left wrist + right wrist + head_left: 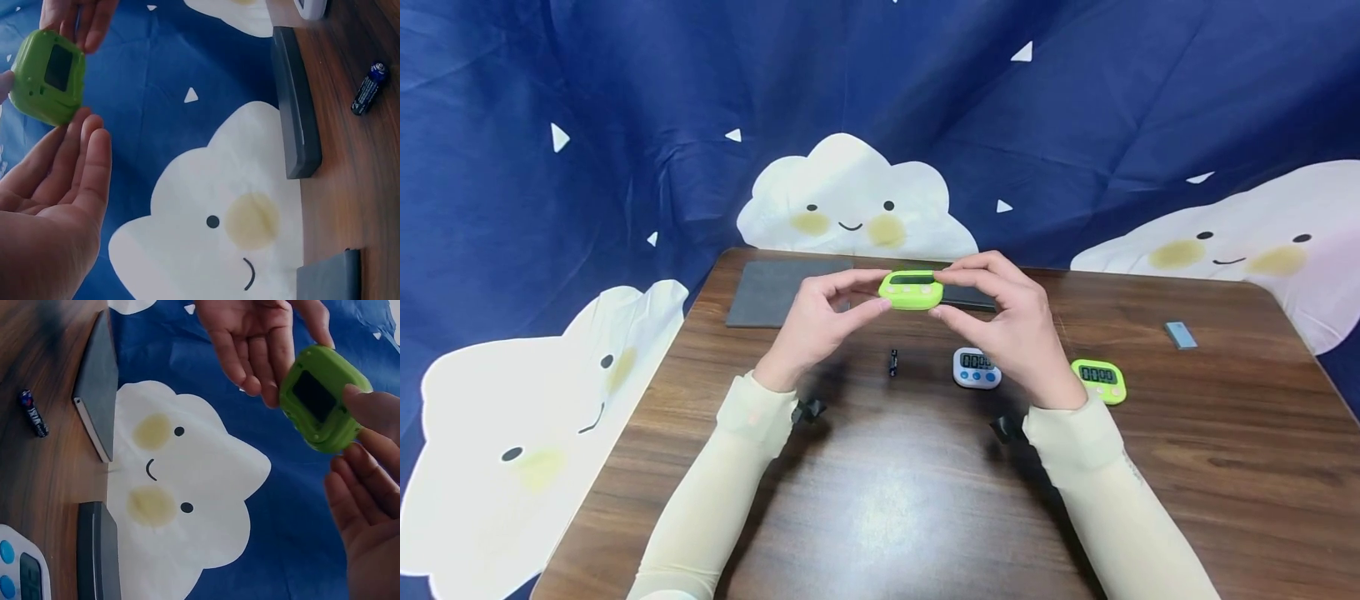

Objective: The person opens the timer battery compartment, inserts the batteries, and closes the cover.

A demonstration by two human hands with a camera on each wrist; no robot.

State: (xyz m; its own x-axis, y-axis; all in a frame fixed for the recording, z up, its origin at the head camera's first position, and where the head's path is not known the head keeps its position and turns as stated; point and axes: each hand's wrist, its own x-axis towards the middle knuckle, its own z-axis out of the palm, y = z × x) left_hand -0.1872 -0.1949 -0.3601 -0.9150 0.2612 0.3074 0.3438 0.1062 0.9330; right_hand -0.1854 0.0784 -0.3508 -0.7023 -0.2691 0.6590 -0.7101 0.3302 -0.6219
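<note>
Green held timer (912,290) is off the table, between the two hands, lying right in the grip with no gap on either side. Left hand (815,323) pinches its left end between thumb and fingers; right hand (1011,321) pinches its right end likewise. Neither hand is plainly nearer to it. Its long axis runs crosswise, from one grip to the other. The front, with a dark screen and a row of buttons, faces up toward the person, screen edge away and button edge nearer; no digits can be made out. The back, with a dark rectangle (59,67), shows to the wrist cameras.

Below the grip in the head view, a battery (892,362) lies on the table (880,533), its long axis roughly square to the held timer's. Below and right of the grip is a white timer (977,368) with blue buttons, and farther right, beyond the right wrist, a second green timer (1098,382). Behind the left hand lies a dark grey flat case (760,293); behind the right, a black box (967,300), partly hidden. Well right of the grip sits a small blue block (1181,335). The cloud-printed curtain (880,67) hangs farthest off.
</note>
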